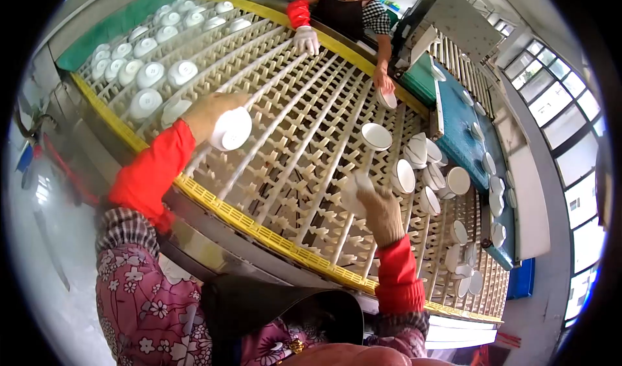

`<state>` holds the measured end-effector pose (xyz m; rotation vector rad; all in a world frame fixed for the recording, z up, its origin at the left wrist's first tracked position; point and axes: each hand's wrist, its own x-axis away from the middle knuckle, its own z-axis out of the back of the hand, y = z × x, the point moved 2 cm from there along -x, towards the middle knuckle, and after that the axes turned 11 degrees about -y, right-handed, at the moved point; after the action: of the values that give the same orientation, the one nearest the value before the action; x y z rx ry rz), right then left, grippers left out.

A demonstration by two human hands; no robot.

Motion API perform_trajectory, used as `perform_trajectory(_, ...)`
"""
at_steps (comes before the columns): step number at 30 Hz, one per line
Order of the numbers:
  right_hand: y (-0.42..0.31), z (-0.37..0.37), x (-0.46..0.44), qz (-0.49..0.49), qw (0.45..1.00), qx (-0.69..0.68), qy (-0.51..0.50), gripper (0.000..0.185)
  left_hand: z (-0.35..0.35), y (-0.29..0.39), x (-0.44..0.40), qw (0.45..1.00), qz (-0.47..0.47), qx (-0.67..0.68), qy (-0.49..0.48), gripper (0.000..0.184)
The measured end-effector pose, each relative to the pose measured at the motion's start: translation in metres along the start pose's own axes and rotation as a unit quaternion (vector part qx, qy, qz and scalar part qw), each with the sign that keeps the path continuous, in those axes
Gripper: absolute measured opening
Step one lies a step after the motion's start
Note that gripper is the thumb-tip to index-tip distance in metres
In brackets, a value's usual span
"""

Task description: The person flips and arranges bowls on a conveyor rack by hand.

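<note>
Showing along the bottom of the frame, a dark apron (272,307) and a flowered sleeve (146,301) are worn by the person. Right of centre, a blurred bowl (354,195) is held by the gloved right hand (381,212); its fingers are partly bent at the bowl's edge, though their exact grip cannot be told. Left of centre, a white bowl (231,130) is held by the left hand (217,110), base turned outward, with the fingers stretched along its upper edge and the rest of them hidden. Both hands are placed over a pegged rack (291,191) edged in yellow. Toward the right, clustered bowls (457,180) are tilted among the pegs, and a single bowl (376,137) is set apart from them. In the upper left, upturned bowls (183,73) are grouped with bases showing. At the upper centre, a small bowl (387,99) is touched by one hand of a co-worker (340,16), whose gloved hand (306,40) is rested on the rack. Farther right, more bowls are carried by a teal belt (457,123), backed by windows (570,119).
</note>
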<state>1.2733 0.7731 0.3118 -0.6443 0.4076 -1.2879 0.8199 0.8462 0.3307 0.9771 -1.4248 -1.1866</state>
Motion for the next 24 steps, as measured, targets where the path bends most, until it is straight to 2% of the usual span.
perform_trajectory(2,-0.033,-0.006,-0.039,0.197,0.976,0.037,0.080,0.038,0.023,-0.022,-0.012,0.987,-0.034,-0.145,0.063,0.046)
perform_trajectory(3,-0.053,-0.009,-0.059,0.266,0.956,0.046,0.112,0.040,0.037,-0.028,-0.024,0.944,-0.055,-0.318,0.068,0.045)
perform_trajectory(4,-0.072,-0.014,-0.078,0.297,0.945,0.044,0.127,0.042,0.051,-0.035,-0.036,0.871,-0.071,-0.482,0.067,0.045)
perform_trajectory(5,-0.086,-0.022,-0.100,0.314,0.939,0.033,0.139,0.046,0.060,-0.041,-0.043,0.766,-0.087,-0.633,0.062,0.045)
perform_trajectory(7,-0.094,-0.039,-0.138,0.285,0.950,-0.017,0.125,0.055,0.067,-0.049,-0.043,0.791,-0.078,-0.600,0.084,0.041)
perform_trajectory(9,-0.065,-0.066,-0.175,0.203,0.957,-0.203,0.046,0.046,0.079,-0.060,-0.048,0.829,-0.091,-0.540,0.112,0.039)
perform_trajectory(10,-0.064,-0.065,-0.173,0.172,0.958,-0.225,0.050,0.053,0.088,-0.067,-0.052,0.852,-0.109,-0.498,0.124,0.038)
perform_trajectory(11,-0.062,-0.063,-0.171,0.140,0.957,-0.248,0.055,0.061,0.087,-0.060,-0.044,0.834,-0.119,-0.517,0.150,0.037)
perform_trajectory(12,-0.056,-0.053,-0.162,0.129,0.975,-0.176,0.043,0.067,0.087,-0.054,-0.035,0.817,-0.127,-0.535,0.176,0.036)
perform_trajectory(14,-0.018,-0.038,-0.172,0.093,0.985,0.078,0.124,0.060,0.074,-0.019,-0.017,0.879,-0.088,-0.419,0.211,0.037)
perform_trajectory(15,-0.010,-0.025,-0.170,0.061,0.982,0.142,0.109,0.059,0.086,-0.026,-0.022,0.870,-0.114,-0.424,0.225,0.040)
perform_trajectory(16,-0.001,-0.011,-0.168,0.029,0.974,0.205,0.095,0.057,0.091,-0.028,-0.023,0.863,-0.099,-0.426,0.253,0.043)
perform_trajectory(17,0.037,-0.011,-0.181,0.088,0.928,0.309,0.189,0.054,0.094,-0.030,-0.024,0.856,-0.084,-0.426,0.280,0.046)
perform_trajectory(18,0.061,-0.008,-0.183,0.132,0.909,0.314,0.242,0.050,0.086,-0.022,-0.021,0.849,-0.027,-0.421,0.319,0.049)
perform_trajectory(19,0.056,0.003,-0.180,0.050,0.931,0.330,0.150,0.048,0.078,-0.016,-0.017,0.836,0.031,-0.414,0.358,0.053)
perform_trajectory(20,0.051,0.013,-0.178,-0.034,0.938,0.341,0.056,0.045,0.068,-0.010,-0.014,0.809,0.042,-0.477,0.342,0.056)
perform_trajectory(22,0.061,0.017,-0.182,-0.019,0.915,0.397,0.068,0.042,0.047,0.000,-0.007,0.740,0.060,-0.598,0.302,0.064)
perform_trajectory(23,0.066,0.015,-0.184,-0.012,0.903,0.423,0.075,0.041,0.033,0.007,-0.004,0.733,0.076,-0.618,0.275,0.067)
perform_trajectory(24,0.071,0.013,-0.191,-0.017,0.910,0.410,0.065,0.041,0.028,-0.006,-0.009,0.736,0.028,-0.622,0.267,0.068)
